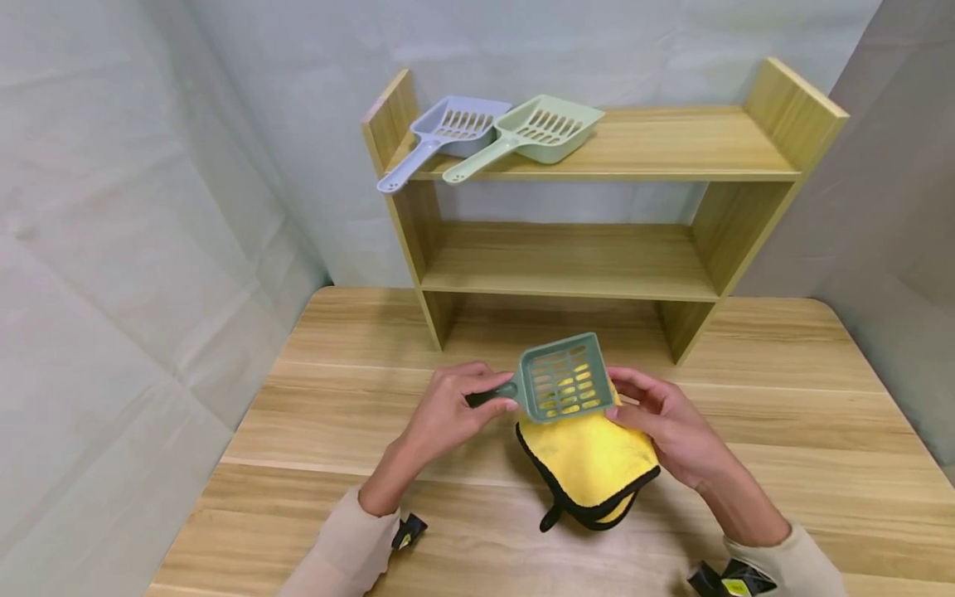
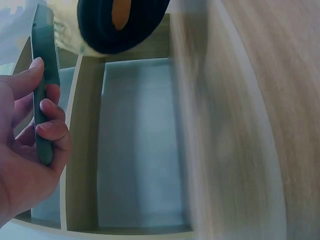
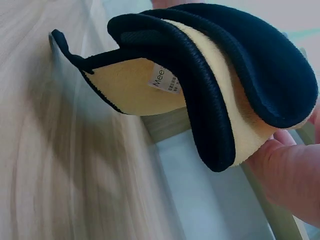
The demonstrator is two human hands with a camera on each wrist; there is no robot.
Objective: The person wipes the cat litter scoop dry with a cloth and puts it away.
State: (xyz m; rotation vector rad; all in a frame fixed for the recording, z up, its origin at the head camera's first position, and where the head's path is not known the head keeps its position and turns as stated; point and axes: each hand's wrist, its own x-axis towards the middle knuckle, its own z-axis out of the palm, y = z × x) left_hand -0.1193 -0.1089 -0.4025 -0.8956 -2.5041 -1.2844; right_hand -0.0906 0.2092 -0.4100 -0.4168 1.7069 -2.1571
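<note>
My left hand (image 1: 448, 410) grips a dark green slotted litter scoop (image 1: 564, 377) by its handle, holding it above the table. In the left wrist view, fingers and thumb curl round the handle (image 2: 44, 135). My right hand (image 1: 675, 431) pinches a folded yellow cloth (image 1: 597, 456) with black edging, thumb in front at the scoop's front corner. The cloth lies behind and below the scoop, and yellow shows through its slots. A white label (image 3: 164, 79) and a black hanging loop (image 3: 62, 45) show on the cloth in the right wrist view.
Behind the hands stands a wooden shelf unit (image 1: 574, 257) on the wooden table (image 1: 313, 431). On its top board, at the left, lie a lavender scoop (image 1: 448, 133) and a pale green scoop (image 1: 540, 137), handles jutting over the front edge. Light fabric walls surround the table.
</note>
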